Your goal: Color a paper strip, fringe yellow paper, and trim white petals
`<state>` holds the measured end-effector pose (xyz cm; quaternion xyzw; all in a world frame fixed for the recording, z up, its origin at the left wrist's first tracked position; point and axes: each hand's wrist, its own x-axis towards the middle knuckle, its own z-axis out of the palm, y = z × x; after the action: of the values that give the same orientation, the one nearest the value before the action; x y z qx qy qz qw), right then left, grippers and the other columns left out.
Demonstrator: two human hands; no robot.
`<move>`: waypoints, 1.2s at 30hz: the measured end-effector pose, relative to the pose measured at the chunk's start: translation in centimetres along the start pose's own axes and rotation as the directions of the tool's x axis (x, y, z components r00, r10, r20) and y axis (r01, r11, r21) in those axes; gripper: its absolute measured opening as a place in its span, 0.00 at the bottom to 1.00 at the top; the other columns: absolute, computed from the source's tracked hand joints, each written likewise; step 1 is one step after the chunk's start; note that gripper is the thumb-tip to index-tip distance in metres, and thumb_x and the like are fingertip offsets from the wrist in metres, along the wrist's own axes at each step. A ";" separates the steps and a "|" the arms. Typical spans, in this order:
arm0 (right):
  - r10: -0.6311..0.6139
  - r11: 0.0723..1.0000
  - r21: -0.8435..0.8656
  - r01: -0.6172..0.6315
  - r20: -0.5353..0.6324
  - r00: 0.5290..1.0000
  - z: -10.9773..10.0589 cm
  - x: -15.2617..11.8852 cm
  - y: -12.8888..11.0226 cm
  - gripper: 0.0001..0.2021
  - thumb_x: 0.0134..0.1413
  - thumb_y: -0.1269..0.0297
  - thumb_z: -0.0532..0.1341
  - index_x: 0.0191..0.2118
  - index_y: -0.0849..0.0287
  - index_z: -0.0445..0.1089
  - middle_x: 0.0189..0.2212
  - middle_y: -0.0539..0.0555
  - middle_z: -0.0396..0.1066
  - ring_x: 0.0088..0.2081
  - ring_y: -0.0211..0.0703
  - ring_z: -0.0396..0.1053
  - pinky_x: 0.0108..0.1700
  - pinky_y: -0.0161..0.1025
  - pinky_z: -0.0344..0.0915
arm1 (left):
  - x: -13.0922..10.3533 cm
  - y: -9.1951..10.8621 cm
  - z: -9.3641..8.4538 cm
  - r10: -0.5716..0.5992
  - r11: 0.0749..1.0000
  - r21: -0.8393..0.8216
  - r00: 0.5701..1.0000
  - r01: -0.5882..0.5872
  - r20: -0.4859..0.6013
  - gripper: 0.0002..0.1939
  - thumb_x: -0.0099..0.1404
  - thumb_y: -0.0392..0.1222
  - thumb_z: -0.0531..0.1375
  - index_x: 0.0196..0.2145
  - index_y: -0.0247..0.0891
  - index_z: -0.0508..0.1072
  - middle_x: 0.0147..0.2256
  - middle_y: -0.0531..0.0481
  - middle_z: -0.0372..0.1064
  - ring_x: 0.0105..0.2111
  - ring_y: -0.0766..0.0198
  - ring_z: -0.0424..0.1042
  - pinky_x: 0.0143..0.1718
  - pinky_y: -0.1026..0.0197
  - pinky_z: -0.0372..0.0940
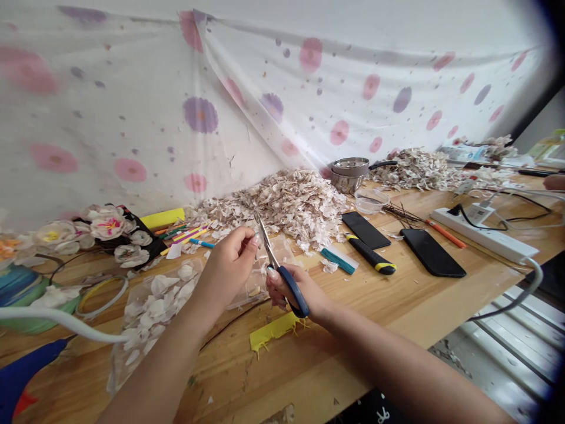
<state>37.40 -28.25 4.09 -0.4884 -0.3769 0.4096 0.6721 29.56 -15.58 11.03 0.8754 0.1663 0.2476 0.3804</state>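
My right hand (293, 288) is wrapped round the dark blue handles of a pair of scissors (268, 238), whose blades point up and away. Just left of the blades, my left hand (238, 250) is pinched closed at the fingertips; a small pale piece seems to show there, too small to name. Beneath both hands lies a clear plastic tray (285, 250). A yellow fringed strip (273, 333) rests on the wooden table (353, 330) below my right hand. White petals (161, 300) fill a clear tray beside my left forearm.
A large petal heap (295, 203) stands against the draped wall. Two phones (432, 252), a black-yellow cutter (371, 254) and a power strip (485, 234) lie at the right. Fabric flowers (108, 224) and a blue glue gun (30, 374) are at the left. Another person's hand (554, 182) shows at the right edge.
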 end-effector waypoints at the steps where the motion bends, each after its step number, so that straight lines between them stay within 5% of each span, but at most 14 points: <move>1: 0.005 1.000 0.007 -0.005 0.002 1.000 0.0 0.0 -0.1 0.26 0.47 0.38 0.61 0.22 0.57 0.55 0.13 0.42 0.53 0.16 0.29 0.51 0.19 0.32 0.49 | 0.0 -0.1 -0.1 -0.002 1.000 -0.003 1.000 0.002 0.003 0.10 0.65 0.50 0.52 0.31 0.42 0.63 0.21 0.59 0.54 0.21 0.66 0.56 0.24 0.63 0.52; 18: 0.141 0.982 -0.123 -0.146 -0.051 0.989 -1.2 -0.3 -2.0 0.26 0.42 0.40 0.65 0.20 0.58 0.58 0.09 0.41 0.54 0.12 0.29 0.53 0.15 0.30 0.53 | 1.0 -2.4 -1.2 -0.003 1.000 -0.003 0.999 0.003 0.040 0.09 0.63 0.50 0.53 0.34 0.42 0.64 0.24 0.58 0.58 0.23 0.66 0.58 0.26 0.63 0.55; 23: 0.129 0.979 -0.146 -0.143 -0.101 0.986 -1.6 0.0 -2.3 0.25 0.44 0.40 0.63 0.19 0.58 0.57 0.09 0.42 0.55 0.11 0.30 0.54 0.15 0.31 0.54 | 1.5 -2.6 -2.3 -0.032 0.999 0.021 0.979 0.029 0.200 0.11 0.61 0.50 0.52 0.33 0.40 0.64 0.24 0.57 0.56 0.23 0.66 0.58 0.27 0.63 0.55; 26: 0.070 0.991 -0.098 -0.088 -0.170 0.983 -1.8 0.3 -2.0 0.24 0.50 0.40 0.59 0.22 0.58 0.60 0.10 0.43 0.57 0.13 0.30 0.54 0.16 0.30 0.55 | 1.4 -2.0 -2.8 -0.059 0.998 0.053 0.887 0.039 0.458 0.13 0.59 0.52 0.52 0.31 0.38 0.65 0.25 0.56 0.56 0.26 0.66 0.58 0.29 0.63 0.54; 31: 0.075 0.994 -0.068 -0.080 -0.075 0.994 -2.0 0.2 -1.9 0.23 0.52 0.41 0.57 0.27 0.60 0.64 0.12 0.43 0.59 0.14 0.31 0.57 0.17 0.30 0.55 | 0.8 -0.9 -2.9 -0.028 0.997 0.066 0.597 -0.041 0.802 0.13 0.59 0.51 0.52 0.27 0.38 0.62 0.26 0.55 0.54 0.29 0.65 0.56 0.31 0.63 0.52; 33: 0.106 0.993 -0.059 -0.104 0.032 0.994 -2.0 -0.1 -2.1 0.23 0.52 0.41 0.59 0.26 0.60 0.63 0.12 0.42 0.58 0.14 0.31 0.58 0.19 0.30 0.57 | 0.7 -0.7 -2.7 -0.031 0.995 0.078 0.553 -0.061 0.833 0.13 0.60 0.51 0.51 0.26 0.38 0.60 0.26 0.55 0.53 0.28 0.65 0.55 0.31 0.63 0.52; 36: 0.127 0.986 -0.118 -0.114 0.110 0.986 -2.0 -0.3 -2.4 0.24 0.51 0.44 0.61 0.19 0.59 0.59 0.11 0.42 0.55 0.14 0.30 0.56 0.19 0.31 0.58 | 0.7 -1.0 -2.7 -0.052 0.990 0.116 0.551 -0.082 0.833 0.13 0.62 0.51 0.51 0.27 0.39 0.60 0.27 0.55 0.54 0.29 0.65 0.56 0.32 0.63 0.53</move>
<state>39.58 -29.70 5.89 -0.5221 -0.4074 0.4561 0.5945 28.52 -13.08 12.09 0.9141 -0.0242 -0.2060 0.3485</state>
